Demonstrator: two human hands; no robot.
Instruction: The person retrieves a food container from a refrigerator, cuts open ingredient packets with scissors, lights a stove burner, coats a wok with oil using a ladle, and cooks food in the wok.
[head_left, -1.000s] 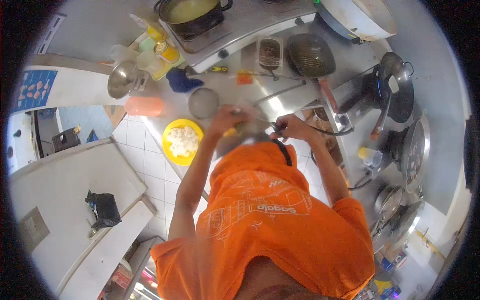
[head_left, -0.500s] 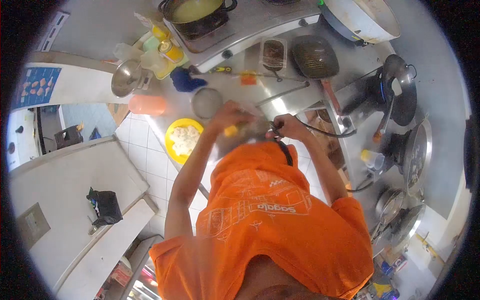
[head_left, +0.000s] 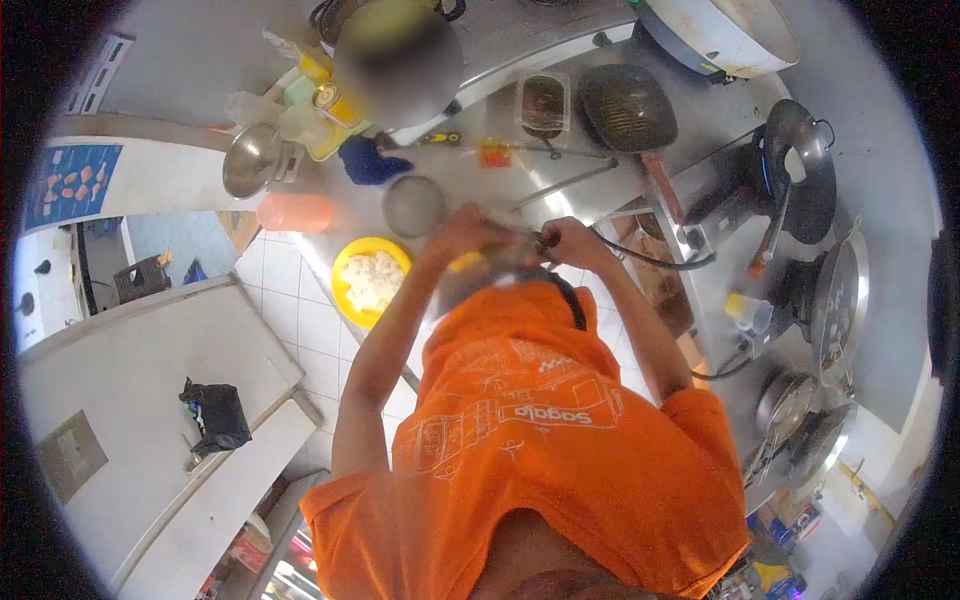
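Both hands are close together in front of my orange shirt [head_left: 510,400], at the steel counter's near edge. My left hand [head_left: 468,235] is closed, its fingers bent over a blurred greyish area with a small yellow spot [head_left: 466,262]; what it holds is unclear. Just to its right, my right hand [head_left: 570,245] is closed around something dark. A black hose [head_left: 655,263] runs off to the right from behind that hand; I cannot tell whether they touch. Left of my left hand lies a yellow plate [head_left: 343,300] bearing white food [head_left: 374,280]. A round grey disc [head_left: 415,206] lies just beyond.
A blue cloth [head_left: 372,160], an orange container [head_left: 294,211] and a metal bowl [head_left: 250,160] are at the left. Farther back are a clear tray [head_left: 544,105] and a grill pan [head_left: 628,108]. A wok [head_left: 805,175] and pans stand right. A blurred patch covers the pot.
The view has shifted slightly. My hands stay close together, the left a little nearer the right. The pot at the back is now mostly hidden by a round blur.
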